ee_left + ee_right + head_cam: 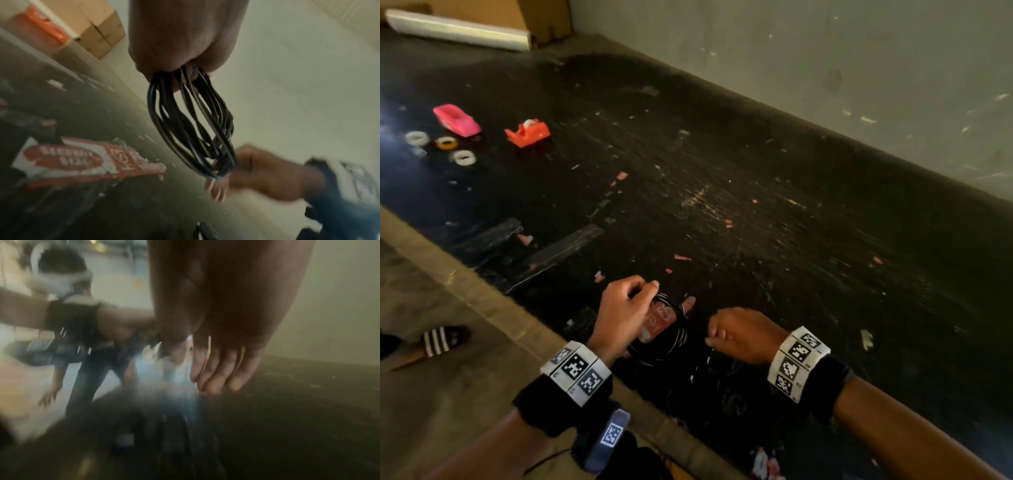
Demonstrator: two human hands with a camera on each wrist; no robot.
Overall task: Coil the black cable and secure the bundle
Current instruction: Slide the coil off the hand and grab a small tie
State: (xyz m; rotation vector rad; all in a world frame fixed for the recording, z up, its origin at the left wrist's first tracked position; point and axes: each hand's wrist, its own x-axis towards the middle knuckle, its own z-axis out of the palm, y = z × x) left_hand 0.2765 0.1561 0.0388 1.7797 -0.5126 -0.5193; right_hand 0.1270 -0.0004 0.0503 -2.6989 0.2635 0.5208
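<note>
The black cable [675, 337] is wound into a bundle of several loops just above the dark table [756, 222], near its front edge. My left hand [650, 291] grips the top of the loops in a fist. In the left wrist view the black cable [191, 129] hangs down from the left hand [180, 68]. My right hand [714, 337] hovers just right of the bundle with its fingers curled inward. The blurred right hand [257, 175] sits at the bottom of the loops. The right wrist view is too smeared to show anything between its fingers [213, 378]. A loose strand [698, 371] trails below.
A red and white seal sticker [657, 322] lies on the table under the bundle. Far left stand an orange tape dispenser [528, 133], a pink one [457, 120] and tape rolls [464, 157]. A wall [825, 68] borders the table's right side. Another person [92, 353] bends nearby.
</note>
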